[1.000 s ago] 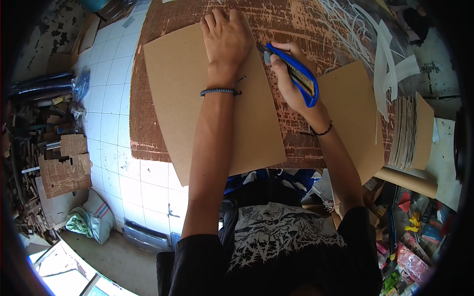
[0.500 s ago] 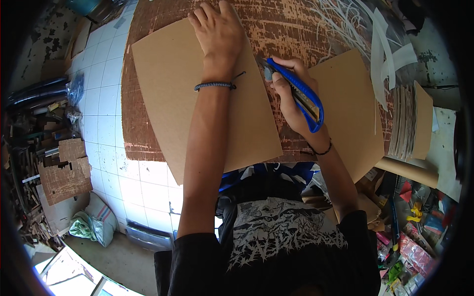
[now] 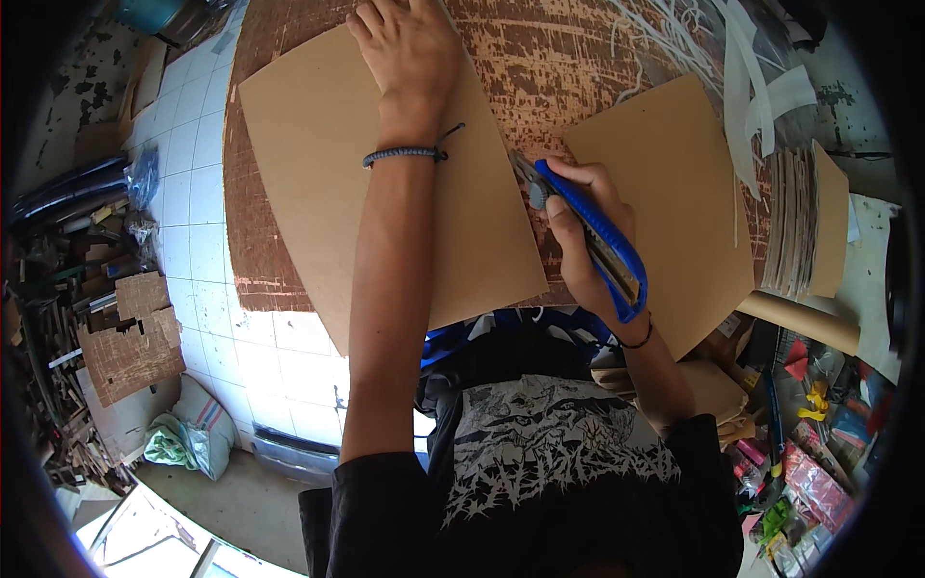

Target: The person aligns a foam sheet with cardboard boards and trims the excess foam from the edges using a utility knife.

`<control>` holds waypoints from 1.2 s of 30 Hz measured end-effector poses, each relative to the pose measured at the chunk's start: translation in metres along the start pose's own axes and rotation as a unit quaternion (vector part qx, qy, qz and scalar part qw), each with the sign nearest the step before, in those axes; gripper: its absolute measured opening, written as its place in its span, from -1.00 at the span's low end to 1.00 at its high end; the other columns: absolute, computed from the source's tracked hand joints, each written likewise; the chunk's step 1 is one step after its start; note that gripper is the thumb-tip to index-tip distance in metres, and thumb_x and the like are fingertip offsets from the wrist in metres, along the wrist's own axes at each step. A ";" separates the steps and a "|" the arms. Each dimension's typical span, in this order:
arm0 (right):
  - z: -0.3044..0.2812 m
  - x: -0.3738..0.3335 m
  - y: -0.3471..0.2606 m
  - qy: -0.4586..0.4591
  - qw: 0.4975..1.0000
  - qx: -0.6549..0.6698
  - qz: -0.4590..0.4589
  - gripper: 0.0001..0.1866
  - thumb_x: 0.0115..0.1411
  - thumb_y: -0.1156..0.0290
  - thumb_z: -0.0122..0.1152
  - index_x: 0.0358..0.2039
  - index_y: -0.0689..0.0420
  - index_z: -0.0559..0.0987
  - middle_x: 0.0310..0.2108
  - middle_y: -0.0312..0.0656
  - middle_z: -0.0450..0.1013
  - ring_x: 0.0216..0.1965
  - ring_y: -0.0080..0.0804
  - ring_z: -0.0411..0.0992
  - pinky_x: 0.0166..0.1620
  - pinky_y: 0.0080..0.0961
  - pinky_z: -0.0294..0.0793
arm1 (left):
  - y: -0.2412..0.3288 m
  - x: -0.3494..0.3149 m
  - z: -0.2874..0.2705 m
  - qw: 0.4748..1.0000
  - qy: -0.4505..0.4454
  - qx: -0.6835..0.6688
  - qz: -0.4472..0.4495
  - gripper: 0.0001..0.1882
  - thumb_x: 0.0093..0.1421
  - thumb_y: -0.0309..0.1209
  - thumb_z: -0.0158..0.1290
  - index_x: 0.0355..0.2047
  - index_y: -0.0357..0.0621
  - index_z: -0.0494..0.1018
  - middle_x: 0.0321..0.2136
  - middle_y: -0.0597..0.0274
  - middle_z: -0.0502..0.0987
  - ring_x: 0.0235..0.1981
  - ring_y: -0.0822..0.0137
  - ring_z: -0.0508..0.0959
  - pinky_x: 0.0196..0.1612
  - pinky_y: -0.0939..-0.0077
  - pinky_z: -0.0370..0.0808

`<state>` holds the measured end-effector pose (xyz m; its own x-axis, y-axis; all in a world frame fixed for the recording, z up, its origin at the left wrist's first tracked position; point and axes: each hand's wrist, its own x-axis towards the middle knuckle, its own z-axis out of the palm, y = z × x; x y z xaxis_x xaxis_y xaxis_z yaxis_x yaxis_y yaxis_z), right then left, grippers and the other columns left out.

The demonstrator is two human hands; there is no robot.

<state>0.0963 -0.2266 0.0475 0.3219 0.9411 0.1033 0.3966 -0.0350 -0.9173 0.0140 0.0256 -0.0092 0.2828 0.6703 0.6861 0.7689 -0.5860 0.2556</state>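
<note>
My left hand [image 3: 407, 56] lies pressed on a brown cardboard sheet [image 3: 328, 183], its fingers stretched toward the top edge of the view and partly cut off there. My right hand [image 3: 588, 231] grips a blue box cutter [image 3: 602, 236], thumb beside the grey slider. The cutter's blade end sits at the sheet's right edge; whether it touches the board is hard to make out. A second brown cardboard sheet [image 3: 665, 183] lies to the right, partly behind my right hand.
Both sheets rest on a scratched brown work board [image 3: 540, 58]. White strips [image 3: 665, 34] are heaped at the far right, near a stack of cardboard pieces [image 3: 792, 222] and a cardboard tube [image 3: 800, 323]. Mixed clutter [image 3: 809, 462] fills the lower right; scrap wood [image 3: 58, 318] is piled at left.
My right hand has drawn the box cutter nearer to me along the sheet's right edge. My left hand stays on the sheet; the whole view has shifted slightly.
</note>
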 end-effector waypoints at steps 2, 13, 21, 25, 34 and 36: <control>-0.003 -0.009 -0.001 -0.008 1.000 -0.003 0.004 -0.67 0.37 0.32 0.10 0.04 0.25 0.48 -0.43 -0.21 0.52 -0.50 -0.65 0.40 -0.40 -0.64 0.38 | 0.000 -0.001 0.001 1.000 0.016 0.008 0.005 -0.74 0.34 -0.36 -0.13 -0.11 -0.33 0.38 -0.18 -0.28 0.38 -0.13 -0.18 0.36 0.02 -0.12 0.28; -0.011 -0.052 -0.002 -0.003 1.000 0.001 0.030 -0.70 0.30 0.44 0.14 0.01 0.27 0.46 -0.52 -0.18 0.48 -0.52 -0.52 0.47 -0.38 -0.57 0.43 | -0.002 -0.002 0.006 0.998 0.050 0.042 0.015 -0.71 0.36 -0.35 -0.14 -0.10 -0.34 0.40 -0.14 -0.33 0.38 -0.08 -0.22 0.37 0.07 -0.11 0.29; -0.023 -0.008 -0.007 0.035 0.994 0.043 -0.090 -0.70 0.34 0.45 0.14 0.04 0.27 0.45 -0.47 -0.23 0.50 -0.50 -0.63 0.44 -0.40 -0.61 0.41 | -0.006 -0.002 0.009 0.999 -0.012 0.052 -0.012 -0.78 0.24 -0.36 -0.01 -0.15 0.00 0.55 -0.18 -0.07 0.50 -0.13 -0.11 0.46 0.05 0.01 0.34; -0.013 0.092 -0.003 0.028 0.980 0.116 -0.159 -0.74 0.35 0.41 0.17 0.01 0.19 0.48 -0.46 -0.28 0.50 -0.47 -0.71 0.42 -0.41 -0.66 0.40 | -0.007 0.001 0.003 1.000 -0.013 -0.005 -0.024 -0.77 0.23 -0.36 -0.03 -0.20 -0.19 0.52 -0.20 -0.09 0.47 -0.08 -0.11 0.43 0.11 -0.04 0.28; 0.048 0.210 0.055 0.039 0.954 0.227 -0.193 -0.81 0.37 0.40 0.14 -0.06 0.17 0.50 -0.38 -0.32 0.53 -0.44 -0.69 0.44 -0.39 -0.61 0.46 | 0.000 0.004 -0.004 0.997 0.002 -0.031 -0.077 -0.84 0.16 -0.42 0.06 -0.30 -0.13 0.61 -0.22 0.06 0.53 -0.12 -0.01 0.46 0.07 0.11 0.35; 0.047 0.207 0.061 0.031 0.962 0.221 -0.158 -0.80 0.38 0.38 0.12 -0.05 0.16 0.49 -0.37 -0.30 0.54 -0.41 -0.66 0.46 -0.37 -0.61 0.49 | -0.001 0.004 -0.005 0.996 0.003 -0.029 -0.080 -0.82 0.18 -0.44 0.05 -0.26 -0.06 0.62 -0.18 0.07 0.54 -0.13 -0.04 0.49 0.03 0.08 0.38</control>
<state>0.1463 -0.0176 -0.0048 0.3020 0.8588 0.4139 0.0836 0.4087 -0.9088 0.0120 0.0267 -0.0034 0.1566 0.7547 0.6372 0.7697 -0.4975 0.4000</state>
